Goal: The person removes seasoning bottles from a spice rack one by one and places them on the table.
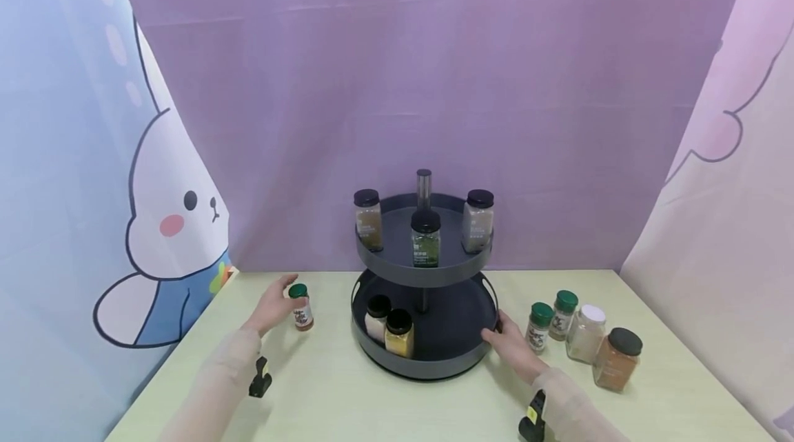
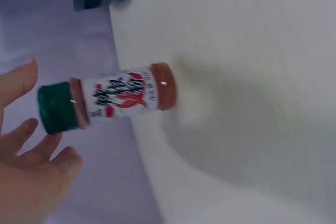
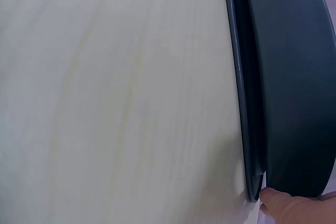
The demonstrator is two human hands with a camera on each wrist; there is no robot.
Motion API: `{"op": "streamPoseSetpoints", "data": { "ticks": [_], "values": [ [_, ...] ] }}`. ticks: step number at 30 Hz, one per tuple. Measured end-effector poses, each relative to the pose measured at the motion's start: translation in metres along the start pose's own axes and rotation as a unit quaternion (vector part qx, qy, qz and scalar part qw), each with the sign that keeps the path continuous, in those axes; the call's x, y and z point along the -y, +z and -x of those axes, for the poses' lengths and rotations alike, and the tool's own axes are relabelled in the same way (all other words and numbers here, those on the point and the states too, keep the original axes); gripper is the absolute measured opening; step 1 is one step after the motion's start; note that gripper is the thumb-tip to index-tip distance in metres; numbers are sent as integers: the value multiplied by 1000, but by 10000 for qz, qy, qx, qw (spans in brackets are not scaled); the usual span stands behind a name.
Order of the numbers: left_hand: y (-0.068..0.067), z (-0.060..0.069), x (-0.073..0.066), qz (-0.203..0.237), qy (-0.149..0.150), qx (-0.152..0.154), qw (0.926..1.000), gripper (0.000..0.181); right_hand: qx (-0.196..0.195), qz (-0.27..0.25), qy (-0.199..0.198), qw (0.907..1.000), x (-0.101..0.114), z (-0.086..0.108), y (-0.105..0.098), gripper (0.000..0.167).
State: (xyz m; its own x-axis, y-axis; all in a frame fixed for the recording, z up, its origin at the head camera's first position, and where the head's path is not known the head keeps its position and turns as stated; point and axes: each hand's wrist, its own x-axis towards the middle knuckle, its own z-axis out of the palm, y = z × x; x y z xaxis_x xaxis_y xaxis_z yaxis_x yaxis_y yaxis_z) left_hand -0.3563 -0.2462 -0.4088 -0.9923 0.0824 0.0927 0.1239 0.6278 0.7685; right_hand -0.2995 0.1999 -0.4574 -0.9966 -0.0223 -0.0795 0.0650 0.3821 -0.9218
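A small jar (image 1: 302,307) with a green cap and red contents stands on the table at the left. My left hand (image 1: 271,307) is beside it; in the left wrist view the thumb and fingers of that hand (image 2: 31,179) are spread around the jar's (image 2: 123,94) cap end, with no clear grip. At the right side of the two-tier round rack, my right hand (image 1: 516,347) holds the lower tray's rim (image 1: 428,367). The right wrist view has this hand (image 3: 299,208) at the edge of the dark tray (image 3: 294,87), thumb and fingers pinching it.
Two jars, one yellow (image 1: 399,335) and one pale (image 1: 377,319), stand on the lower tray's left side. Three black-lidded jars stand on the upper tray (image 1: 428,276). Several jars, including an orange-brown one (image 1: 617,360), are grouped on the table right of my right hand.
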Motion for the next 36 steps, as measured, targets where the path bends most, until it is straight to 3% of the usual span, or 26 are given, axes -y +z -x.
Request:
{"op": "streamPoseSetpoints", "data": {
  "ticks": [4, 7, 10, 15, 22, 27, 36],
  "values": [
    [-2, 3, -19, -203, 375, -332, 9985, 57, 27, -9, -9, 10000, 1, 0, 0, 65],
    [2, 5, -33, -84, 665, -287, 9973, 53, 57, -38, -30, 10000, 0, 0, -1, 65],
    [11, 6, -44, 189, 946, 178, 9952, 50, 55, -39, -61, 10000, 0, 0, -2, 65],
    [28, 5, -57, 599, 1043, 1113, 9865, 50, 41, -21, -96, 9999, -1, -1, -4, 65],
    [51, 1, -59, 490, 1265, 1944, 9715, 57, 55, -1, -83, 10000, 0, -1, -3, 65],
    [68, 1, -64, 340, 1433, 2132, 9658, 62, 38, -3, -72, 10000, 0, -1, -3, 65],
    [89, 0, -71, -216, 1535, 2033, 9668, 60, 14, -63, -20, 10000, 3, 1, -1, 65]
  ]
}}
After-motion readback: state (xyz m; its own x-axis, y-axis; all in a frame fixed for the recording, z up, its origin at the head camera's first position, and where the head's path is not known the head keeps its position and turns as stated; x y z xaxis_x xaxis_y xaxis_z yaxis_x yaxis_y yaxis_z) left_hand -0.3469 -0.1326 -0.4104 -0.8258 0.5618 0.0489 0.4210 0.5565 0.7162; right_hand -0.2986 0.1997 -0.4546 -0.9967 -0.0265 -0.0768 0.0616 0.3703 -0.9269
